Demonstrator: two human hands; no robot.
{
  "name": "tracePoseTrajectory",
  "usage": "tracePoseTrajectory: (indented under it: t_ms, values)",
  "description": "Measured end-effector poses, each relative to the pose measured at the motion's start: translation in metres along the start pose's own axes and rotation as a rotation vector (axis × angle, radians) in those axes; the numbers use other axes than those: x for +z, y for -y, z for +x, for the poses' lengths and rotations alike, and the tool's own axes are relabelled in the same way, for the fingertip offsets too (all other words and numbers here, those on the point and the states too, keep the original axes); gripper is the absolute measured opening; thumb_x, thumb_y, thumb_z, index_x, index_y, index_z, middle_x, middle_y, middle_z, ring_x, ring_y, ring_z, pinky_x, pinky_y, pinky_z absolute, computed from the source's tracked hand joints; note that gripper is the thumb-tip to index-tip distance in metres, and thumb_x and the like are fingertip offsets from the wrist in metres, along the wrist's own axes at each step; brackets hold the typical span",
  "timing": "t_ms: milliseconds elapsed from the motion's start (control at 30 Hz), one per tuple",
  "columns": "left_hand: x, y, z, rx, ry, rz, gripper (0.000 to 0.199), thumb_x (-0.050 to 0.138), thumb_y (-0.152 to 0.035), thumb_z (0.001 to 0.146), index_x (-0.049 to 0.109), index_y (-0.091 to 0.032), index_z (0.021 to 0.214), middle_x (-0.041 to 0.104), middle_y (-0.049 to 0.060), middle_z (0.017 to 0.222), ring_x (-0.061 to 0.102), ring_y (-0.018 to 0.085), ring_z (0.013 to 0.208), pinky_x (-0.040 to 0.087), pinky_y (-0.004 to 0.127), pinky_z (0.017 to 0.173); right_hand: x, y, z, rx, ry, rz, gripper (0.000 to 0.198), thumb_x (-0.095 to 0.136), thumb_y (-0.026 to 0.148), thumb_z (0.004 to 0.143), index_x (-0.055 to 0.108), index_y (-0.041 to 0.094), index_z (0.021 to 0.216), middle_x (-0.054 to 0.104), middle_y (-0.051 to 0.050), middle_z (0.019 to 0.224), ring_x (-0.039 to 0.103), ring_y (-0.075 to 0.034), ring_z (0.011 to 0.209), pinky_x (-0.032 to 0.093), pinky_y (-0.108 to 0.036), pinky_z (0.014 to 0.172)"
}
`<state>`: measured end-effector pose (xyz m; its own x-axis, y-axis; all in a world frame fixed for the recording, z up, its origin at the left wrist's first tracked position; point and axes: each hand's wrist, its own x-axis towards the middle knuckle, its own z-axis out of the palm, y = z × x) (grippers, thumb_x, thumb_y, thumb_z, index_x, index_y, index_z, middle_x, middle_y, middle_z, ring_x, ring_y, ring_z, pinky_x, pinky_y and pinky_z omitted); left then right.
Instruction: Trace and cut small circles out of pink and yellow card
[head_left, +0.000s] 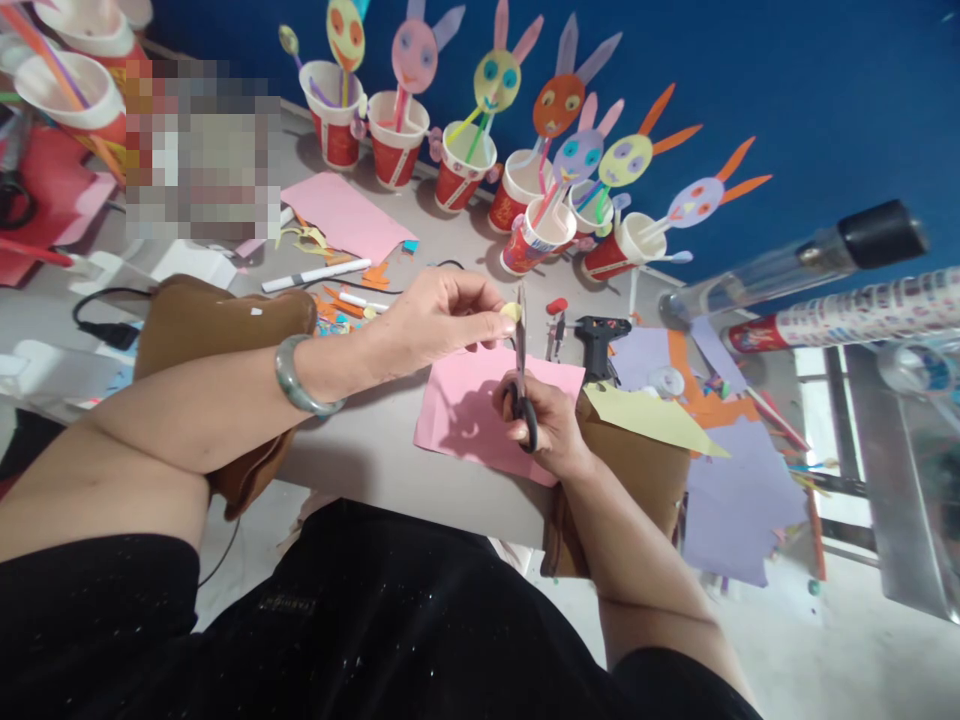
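Between the thumb and fingers of my left hand (454, 312) is a small piece of yellow paper (512, 314). My right hand (551, 425) grips scissors (523, 365) by their black handles, blades pointing up and away from me. The blades stand right beside the yellow piece, and I cannot tell whether they touch it. Under both hands a pink sheet of paper (450, 420) lies on the table, with their shadow across it. A green bangle circles my left wrist.
Paper cups (394, 150) bearing rabbit-faced paper figures line the back by the blue wall. A black glue gun (600, 345) lies right of the scissors. Brown cushions (187, 335) are under both forearms. Purple paper (742, 500), markers and scraps are scattered around.
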<state>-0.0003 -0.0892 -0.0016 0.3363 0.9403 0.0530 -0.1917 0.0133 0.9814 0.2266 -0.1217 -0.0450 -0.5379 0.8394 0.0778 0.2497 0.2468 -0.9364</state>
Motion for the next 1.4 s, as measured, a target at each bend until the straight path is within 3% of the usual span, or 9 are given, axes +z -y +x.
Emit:
tracePoseTrajectory:
  t_ms: [367, 1200, 1400]
  values:
    - [0.0003, 0.0019, 0.0004, 0.01, -0.038, 0.008, 0.025, 0.077, -0.025, 0.084, 0.06, -0.018, 0.068, 0.064, -0.001, 0.066, 0.061, 0.008, 0.064, 0.051, 0.023, 0.061, 0.0002, 0.0023, -0.0004, 0.038, 0.0, 0.013, 0.069, 0.07, 0.089, 0.071, 0.052, 0.023, 0.062, 0.056, -0.002, 0.067, 0.048, -0.019, 0.07, 0.039, -0.036, 0.069]
    - [-0.0002, -0.0012, 0.0003, -0.018, -0.045, 0.009, 0.021, 0.074, -0.021, 0.085, 0.061, -0.017, 0.069, 0.067, 0.001, 0.07, 0.063, 0.008, 0.066, 0.05, 0.022, 0.061, -0.0024, -0.0005, -0.0006, -0.011, 0.027, -0.025, 0.069, 0.066, 0.089, 0.075, 0.052, 0.023, 0.065, 0.057, -0.002, 0.068, 0.049, -0.019, 0.069, 0.041, -0.036, 0.07]
    - [0.0003, -0.0009, -0.0001, -0.031, -0.03, 0.022, 0.018, 0.07, -0.012, 0.083, 0.062, -0.017, 0.068, 0.067, 0.0, 0.069, 0.062, 0.008, 0.064, 0.05, 0.022, 0.062, -0.0017, -0.0014, -0.0008, -0.044, 0.036, -0.016, 0.066, 0.067, 0.085, 0.078, 0.053, 0.022, 0.067, 0.058, -0.001, 0.07, 0.049, -0.018, 0.069, 0.041, -0.035, 0.07]
